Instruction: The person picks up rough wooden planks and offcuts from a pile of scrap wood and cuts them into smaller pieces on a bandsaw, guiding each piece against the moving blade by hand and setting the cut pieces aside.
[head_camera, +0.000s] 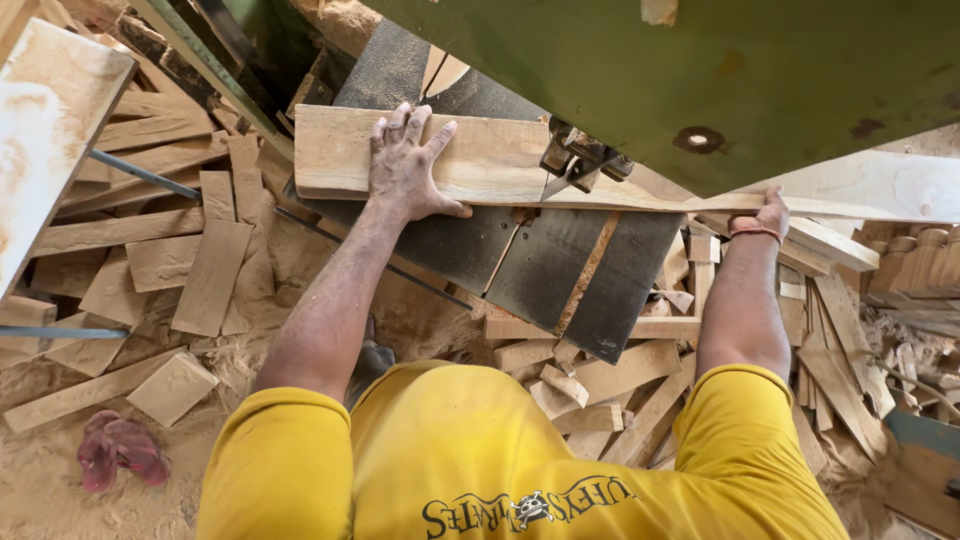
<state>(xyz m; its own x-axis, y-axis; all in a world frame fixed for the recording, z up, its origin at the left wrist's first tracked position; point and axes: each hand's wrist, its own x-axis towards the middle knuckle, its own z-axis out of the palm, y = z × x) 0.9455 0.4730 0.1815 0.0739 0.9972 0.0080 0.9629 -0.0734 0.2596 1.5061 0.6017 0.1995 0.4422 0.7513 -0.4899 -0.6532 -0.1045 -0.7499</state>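
**Plank on the saw counter**

The green saw housing (720, 70) hangs over your work. On the dark counter (560, 270) lies the long plank (500, 160), crosswise, meeting the blade guide (575, 160). Your left hand (408, 165) presses flat and open-fingered on it, left of the blade; keep it there. Your right hand (770, 212) wraps its grip round the plank's far end. Feed evenly.

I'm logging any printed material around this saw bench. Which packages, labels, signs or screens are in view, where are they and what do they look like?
No packages, signs or screens in view.
Shirt print: across the yellow shirt at the bottom edge, dark curved lettering around a small pale emblem.
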